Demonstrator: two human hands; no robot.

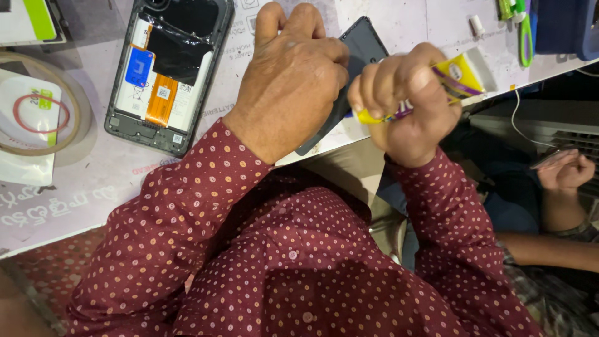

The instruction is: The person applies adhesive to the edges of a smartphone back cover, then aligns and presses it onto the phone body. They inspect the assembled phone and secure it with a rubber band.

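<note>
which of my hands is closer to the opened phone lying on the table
Left. Your left hand is just right of the opened phone, holding a dark back cover. Your right hand is farther right, squeezing a yellow tube.

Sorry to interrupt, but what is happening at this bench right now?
A person in a dotted maroon shirt is working over a white bench. Their left hand grips a dark phone back cover, while their right hand squeezes a yellow and purple tube against it. An opened phone lies on the bench with its battery and orange flex cable exposed. Another person's hand shows at the right.
</note>
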